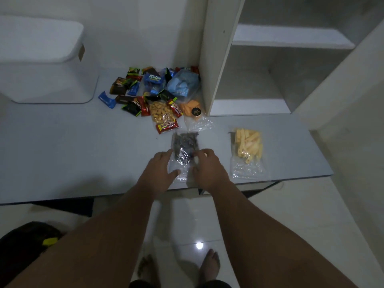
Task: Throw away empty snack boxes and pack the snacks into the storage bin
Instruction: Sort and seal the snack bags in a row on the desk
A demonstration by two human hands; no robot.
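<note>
Both hands met on a clear bag of dark snacks that lay flat on the grey worktop, close to its near edge. The left hand lay against the bag's left side with its fingers close together over the plastic and the thumb on the bag's empty lower part; whether they pinched the plastic or only pressed on it could not be told. The right hand sat at the bag's right side, its fingers curled and pinching the plastic edge. Just to the right, apart from the hands, lay a clear bag of yellow sticks. Farther back a pile of small wrapped snacks was heaped against the foot of a white shelf unit, with a blue bag and a bag of orange snacks among them. A white storage bin with its lid on stood at the worktop's far left, well apart from the pile. On the tiled floor below, a dark bag lay at the lower left.
</note>
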